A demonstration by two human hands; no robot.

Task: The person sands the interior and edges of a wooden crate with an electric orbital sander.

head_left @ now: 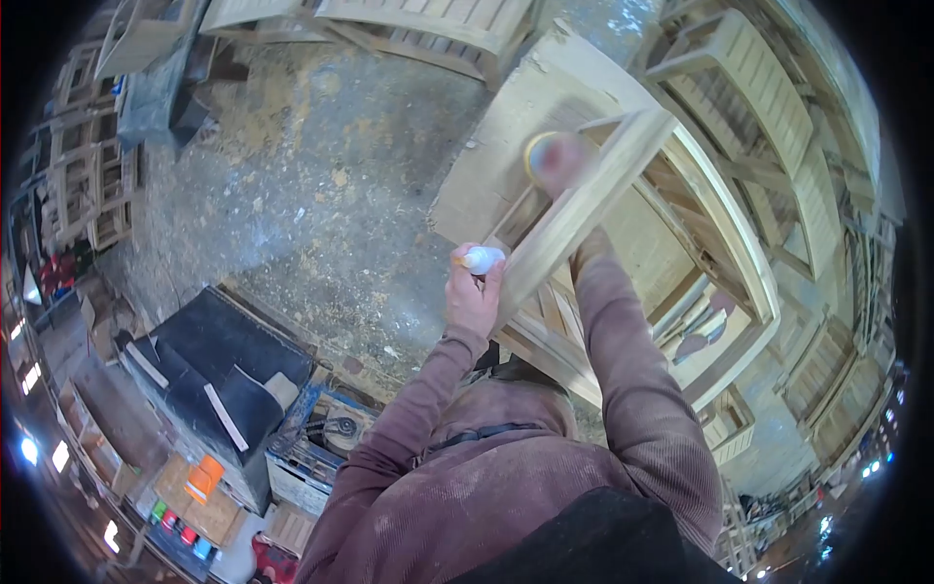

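Note:
My left hand [472, 302] is wrapped round a small white bottle [483, 259], beside the near end of a pale wooden rail [589, 209]. The rail belongs to a large wooden frame [764, 273] with slatted parts. My right arm reaches inside the frame, and my right hand [590, 245] passes behind the rail, which hides its fingers. Beyond the rail is a blurred round thing [555, 164] with a yellowish rim and a reddish middle; what it is cannot be made out.
A pale board [477, 185] lies under the frame. More slatted wooden pieces [769, 107] stand at the right and along the top. A dark-topped bench [209, 360] and a wooden board with an orange object [203, 479] are at the lower left.

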